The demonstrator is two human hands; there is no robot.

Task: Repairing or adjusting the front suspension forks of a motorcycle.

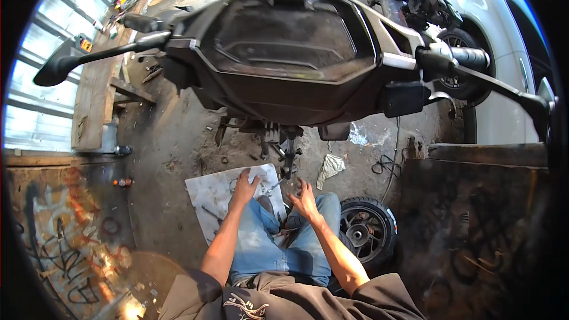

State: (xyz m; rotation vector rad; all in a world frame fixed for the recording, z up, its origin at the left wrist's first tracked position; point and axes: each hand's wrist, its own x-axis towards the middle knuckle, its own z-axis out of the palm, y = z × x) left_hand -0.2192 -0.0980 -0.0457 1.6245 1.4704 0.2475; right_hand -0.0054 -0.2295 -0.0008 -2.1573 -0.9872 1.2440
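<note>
I sit low in front of a motorcycle (284, 95) whose dark front fairing hangs over my hands. Below the fairing, a dark metal part (288, 157) reaches down toward the gap between my hands. My left hand (244, 188) is over a pale, stained sheet (207, 201) on the ground, thumb apart from the fingers, nothing seen in it. Near my right knee, my right hand (305, 200) has its fingers spread and loosely bent, and no held thing shows. Small metal tools lie on the sheet, one of them a thin dark bar (211, 214).
A wheel with tyre (363, 231) lies beside my right leg. A crumpled cloth (331, 169) and a black cable (386, 168) are on the ground. Marked dark panels flank me, one at the right (474, 225). A wooden bench (95, 104) stands left, a pale car (504, 71) right.
</note>
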